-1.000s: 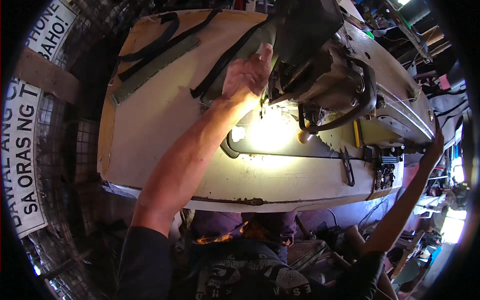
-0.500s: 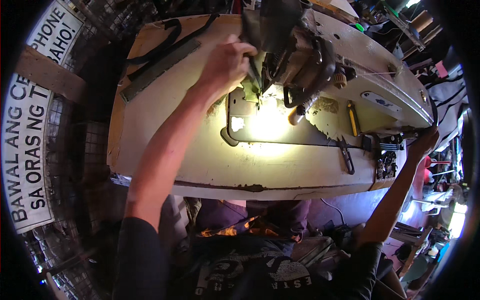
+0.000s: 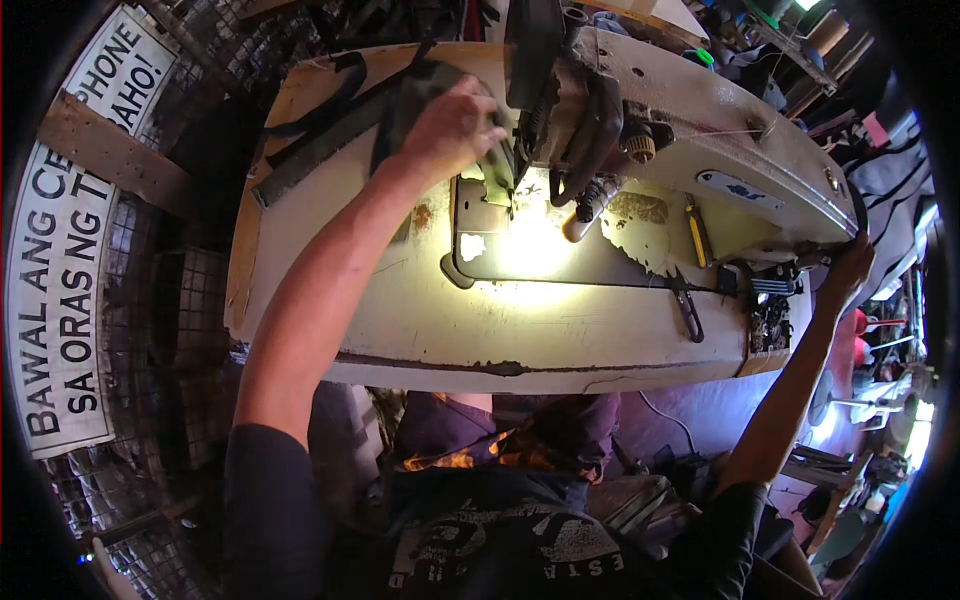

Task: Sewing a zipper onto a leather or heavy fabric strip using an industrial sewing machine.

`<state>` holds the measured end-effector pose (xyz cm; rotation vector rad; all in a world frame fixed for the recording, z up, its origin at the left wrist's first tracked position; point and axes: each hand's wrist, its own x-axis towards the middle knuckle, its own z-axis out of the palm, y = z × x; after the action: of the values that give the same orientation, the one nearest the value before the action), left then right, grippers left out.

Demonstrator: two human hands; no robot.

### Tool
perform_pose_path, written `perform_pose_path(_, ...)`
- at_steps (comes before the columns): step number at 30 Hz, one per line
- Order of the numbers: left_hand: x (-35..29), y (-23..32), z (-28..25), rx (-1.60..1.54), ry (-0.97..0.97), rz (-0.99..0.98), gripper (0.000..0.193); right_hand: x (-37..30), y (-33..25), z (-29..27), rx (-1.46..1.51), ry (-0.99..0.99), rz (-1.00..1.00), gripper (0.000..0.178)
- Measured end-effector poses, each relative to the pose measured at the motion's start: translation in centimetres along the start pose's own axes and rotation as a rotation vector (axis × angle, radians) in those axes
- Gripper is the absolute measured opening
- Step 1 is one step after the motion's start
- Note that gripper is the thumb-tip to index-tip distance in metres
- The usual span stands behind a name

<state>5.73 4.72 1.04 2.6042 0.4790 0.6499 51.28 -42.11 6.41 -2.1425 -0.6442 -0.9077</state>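
Observation:
A cream sewing machine (image 3: 690, 115) stands on the table, its lamp lighting the needle area. Just left of the machine's head, my left hand (image 3: 458, 128) is closed on a dark grey-green piece of cloth (image 3: 425, 85), slightly blurred. One lit end of this cloth hangs down beside the needle, over the metal bed plate (image 3: 480, 217). At the machine's far right end, my right hand (image 3: 850, 264) grips the dark rim of the handwheel (image 3: 860, 205); its fingers are partly hidden.
Dark cloth strips (image 3: 320, 125) lie at the table's far left. A yellow-and-black cutter (image 3: 697, 232) and small thread snips (image 3: 688, 308) rest right of the needle. Near the right edge sits a dark thread-winding part (image 3: 768, 325). Wire mesh and a white sign (image 3: 60, 310) stand left.
My left hand has shifted a little left of the machine's head, and the cloth now spreads out to its left. My right hand remains at the handwheel. The whole view has tilted slightly.

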Motion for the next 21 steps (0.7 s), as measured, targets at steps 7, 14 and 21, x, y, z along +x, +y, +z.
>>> perform_pose_path(7,-0.4,-0.1,3.0,-0.047,0.025,0.172,0.020,0.7,2.3,-1.2,-0.504,-0.033,-0.391,0.035)
perform_pose_path(14,-1.9,2.2,1.3,-0.116,-0.069,-0.369,0.029,-17.8,-23.4,-2.8,0.127,-0.268,-0.356,0.044)
perform_pose_path(21,-1.3,-1.3,2.7,0.373,0.014,0.072,0.036,-25.8,-35.4,5.3,0.395,-0.814,-0.641,0.052)
